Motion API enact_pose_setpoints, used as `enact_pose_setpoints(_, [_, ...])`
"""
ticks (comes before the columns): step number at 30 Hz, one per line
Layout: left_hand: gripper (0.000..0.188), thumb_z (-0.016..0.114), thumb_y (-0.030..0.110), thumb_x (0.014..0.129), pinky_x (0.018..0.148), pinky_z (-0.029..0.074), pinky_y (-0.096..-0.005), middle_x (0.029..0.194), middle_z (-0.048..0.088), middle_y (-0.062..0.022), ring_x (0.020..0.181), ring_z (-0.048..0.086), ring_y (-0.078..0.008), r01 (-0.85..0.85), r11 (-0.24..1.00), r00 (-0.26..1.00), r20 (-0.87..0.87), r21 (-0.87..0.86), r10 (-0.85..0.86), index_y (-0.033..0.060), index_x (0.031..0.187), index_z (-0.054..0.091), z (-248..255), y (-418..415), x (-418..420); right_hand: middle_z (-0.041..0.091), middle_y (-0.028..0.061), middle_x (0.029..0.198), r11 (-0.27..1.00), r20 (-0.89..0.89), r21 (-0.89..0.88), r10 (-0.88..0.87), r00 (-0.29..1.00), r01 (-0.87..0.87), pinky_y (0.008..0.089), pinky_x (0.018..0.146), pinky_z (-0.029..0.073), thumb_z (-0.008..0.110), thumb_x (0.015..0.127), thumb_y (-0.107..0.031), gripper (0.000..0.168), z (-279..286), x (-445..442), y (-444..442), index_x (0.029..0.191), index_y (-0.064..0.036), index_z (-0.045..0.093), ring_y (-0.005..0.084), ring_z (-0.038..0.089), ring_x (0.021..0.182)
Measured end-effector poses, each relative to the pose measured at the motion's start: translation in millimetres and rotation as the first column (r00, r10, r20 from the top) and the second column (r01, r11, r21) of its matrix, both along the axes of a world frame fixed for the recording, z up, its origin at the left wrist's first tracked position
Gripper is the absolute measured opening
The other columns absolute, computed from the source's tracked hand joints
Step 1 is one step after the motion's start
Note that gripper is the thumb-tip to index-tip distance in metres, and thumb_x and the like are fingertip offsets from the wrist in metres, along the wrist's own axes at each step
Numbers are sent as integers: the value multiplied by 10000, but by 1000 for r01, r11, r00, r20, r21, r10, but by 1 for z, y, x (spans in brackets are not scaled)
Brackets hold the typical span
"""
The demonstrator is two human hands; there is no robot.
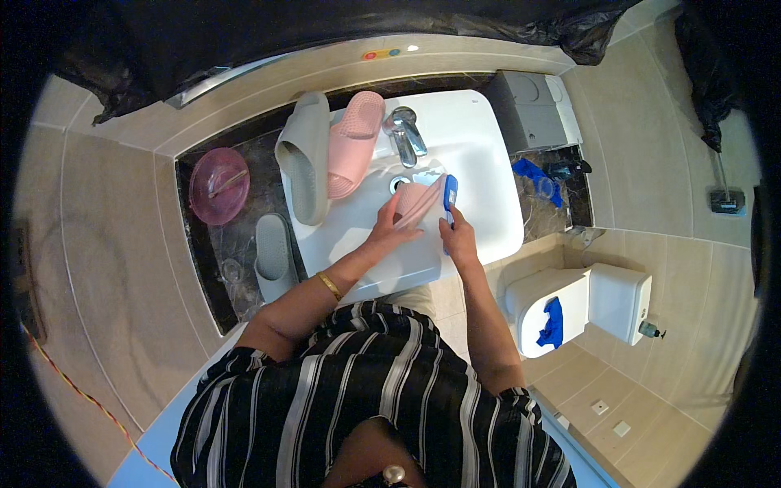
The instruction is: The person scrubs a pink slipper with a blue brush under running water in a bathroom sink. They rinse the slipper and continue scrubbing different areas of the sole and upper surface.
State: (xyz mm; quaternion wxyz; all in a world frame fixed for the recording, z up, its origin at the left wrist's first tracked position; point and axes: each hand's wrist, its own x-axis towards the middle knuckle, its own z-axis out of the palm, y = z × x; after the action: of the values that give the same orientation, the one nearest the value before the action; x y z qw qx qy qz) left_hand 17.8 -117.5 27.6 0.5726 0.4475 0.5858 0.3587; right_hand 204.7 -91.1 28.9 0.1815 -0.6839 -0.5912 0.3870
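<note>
Over the white washbasin (341, 253), my left hand (390, 229) holds a pink slipper (421, 204), its thumb and fingers at the slipper's near end. My right hand (457, 238) grips the handle of a blue scrubbing brush (450, 192), whose head is against the slipper's right side. Just beyond is the chrome faucet (404, 137), above the drain (398, 184). Another pink slipper (354, 146) and a grey slipper (305, 158) rest side by side on the basin's left part. A second grey slipper (274, 250) lies on the dark counter to the left.
On the dark marble counter (244, 256) sits a pink translucent bowl (219, 186) at left. Grey boxes (528, 110) and a blue cloth (540, 180) occupy its right end. A white toilet (549, 305) with a blue cloth (552, 323) on its lid stands to the right.
</note>
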Motion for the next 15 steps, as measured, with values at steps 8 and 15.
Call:
enact_pose_setpoints(8, [780,564,-103,667,883,445,-348,1247,429,-135,1104,475,-269,-41,948,709,659,-315,250,107,1361,278,-31,4,-15,591,217,731,946,20,64,318,948,-319,413,637,456,526,814,-194,480,27,-40,-36,1265,-67,422,364,591,696])
enact_pose_setpoints(15, [685,552,-42,727,788,467,-555,1221,443,-114,1093,474,-331,70,895,547,767,-440,334,151,1333,298,-37,3,-29,604,226,808,982,492,-88,190,850,-168,455,654,461,522,792,-229,470,-13,8,4,1247,-130,458,364,590,734])
